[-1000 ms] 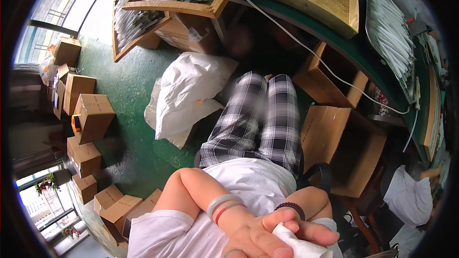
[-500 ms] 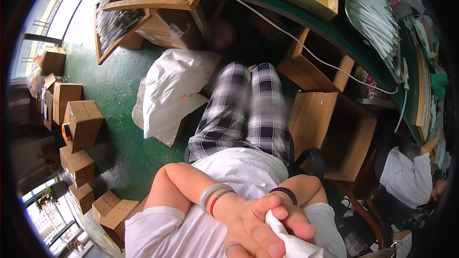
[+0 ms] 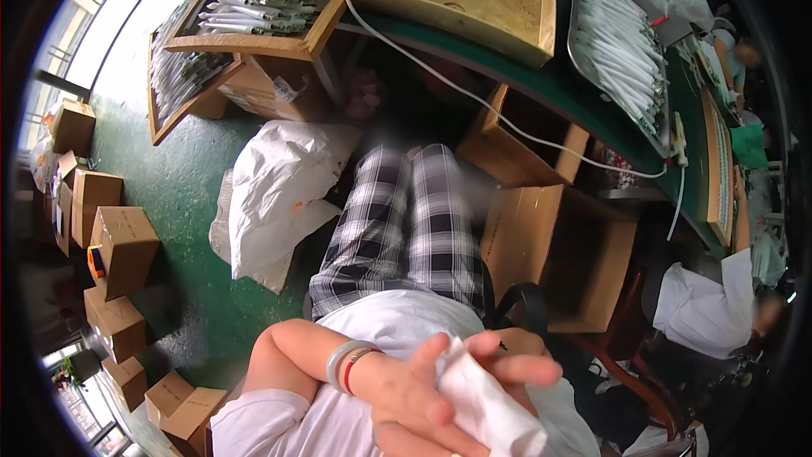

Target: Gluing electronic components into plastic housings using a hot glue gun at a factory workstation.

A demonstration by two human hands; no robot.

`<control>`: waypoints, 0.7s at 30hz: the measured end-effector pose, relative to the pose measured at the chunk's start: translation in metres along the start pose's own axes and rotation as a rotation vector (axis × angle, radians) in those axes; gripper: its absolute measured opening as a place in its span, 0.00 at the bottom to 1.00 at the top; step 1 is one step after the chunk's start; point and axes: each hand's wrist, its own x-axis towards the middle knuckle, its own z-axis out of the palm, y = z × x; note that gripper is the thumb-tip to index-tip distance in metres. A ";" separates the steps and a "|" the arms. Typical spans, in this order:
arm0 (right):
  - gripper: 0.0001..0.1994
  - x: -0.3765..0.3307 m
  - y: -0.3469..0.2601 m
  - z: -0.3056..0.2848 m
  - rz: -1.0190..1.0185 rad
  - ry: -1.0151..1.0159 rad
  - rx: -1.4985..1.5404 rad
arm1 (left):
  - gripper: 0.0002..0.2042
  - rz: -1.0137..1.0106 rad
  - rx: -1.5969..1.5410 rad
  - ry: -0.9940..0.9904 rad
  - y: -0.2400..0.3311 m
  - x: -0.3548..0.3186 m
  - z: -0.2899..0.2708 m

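A crumpled white tissue [image 3: 484, 398] is between my two hands, close to my chest. My left hand [image 3: 410, 402], below a pale bangle and a red cord bracelet, presses its bent fingers against the tissue's left side. Behind and to the right of the tissue is my right hand [image 3: 520, 368], with two fingers reaching out past it and the rest covered. Both hands grip the tissue between them.
A green table carries a shallow wooden tray [image 3: 457, 0] and a metal tray of white sticks [image 3: 617, 59]. Open cardboard boxes [image 3: 592, 258] stand at the right, near a person in white [image 3: 706, 305]. White sacking [image 3: 279, 195] lies left of my legs; several cartons [image 3: 123, 241] line the far left.
The view has shifted, so the surroundings sit lower and further left. My hands have turned and spread somewhat, and more of the tissue shows between them.
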 end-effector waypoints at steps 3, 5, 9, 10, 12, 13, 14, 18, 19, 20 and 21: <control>0.16 -0.018 0.001 0.040 -0.308 -0.153 -0.529 | 0.25 -0.118 -2.886 -0.560 -0.025 0.051 0.059; 0.17 0.012 0.001 0.019 -0.123 -0.715 -0.580 | 0.34 -0.510 -2.800 -0.964 -0.039 0.055 0.080; 0.31 0.003 0.019 0.016 -0.062 -0.860 -0.593 | 0.30 -0.893 -2.482 -1.078 -0.025 0.063 0.108; 0.36 -0.006 0.026 0.011 0.064 -0.667 -0.378 | 0.25 -1.006 -2.484 -1.106 -0.024 0.066 0.111; 0.46 -0.004 0.025 0.019 0.451 -0.257 0.005 | 0.21 -1.066 -2.493 -1.117 -0.027 0.067 0.112; 0.46 0.001 0.023 0.018 0.463 -0.258 0.015 | 0.20 -1.070 -2.498 -1.117 -0.028 0.070 0.109; 0.41 0.004 0.021 0.015 0.760 -0.310 0.132 | 0.20 -1.079 -2.479 -1.116 -0.029 0.074 0.103; 0.17 0.005 -0.013 0.015 0.883 -0.119 0.579 | 0.22 -0.547 -2.730 -1.280 -0.060 0.080 0.090; 0.17 0.012 -0.002 0.009 0.847 -0.293 1.217 | 0.19 -0.581 -3.112 -0.901 -0.047 0.077 0.072; 0.17 0.016 0.010 0.009 0.533 -0.623 1.373 | 0.16 -0.512 -3.336 -0.849 -0.050 0.072 0.064; 0.07 0.023 0.006 0.017 0.351 -0.635 1.439 | 0.15 -0.305 -3.430 -1.110 -0.055 0.085 0.064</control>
